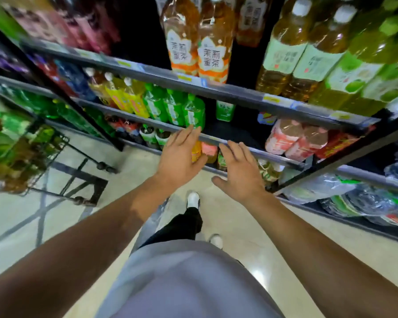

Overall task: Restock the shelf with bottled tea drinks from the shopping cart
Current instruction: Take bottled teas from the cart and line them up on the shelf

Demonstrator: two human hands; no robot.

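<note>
Both my hands are stretched out in front of the middle shelf, fingers straight, holding nothing. My left hand has its fingertips at the shelf's front rail, just below a row of green-labelled tea bottles. My right hand hovers a little to the right, below a dark gap in the row where a single green bottle stands far back. The shopping cart, a black wire basket full of green and brown bottles, stands at the left on the floor.
Orange-labelled tea bottles and large green-tea bottles fill the upper shelf. Pink-labelled bottles sit right of the gap. Shrink-wrapped packs lie on the lowest shelf at the right. My legs and shoes are on the pale floor below.
</note>
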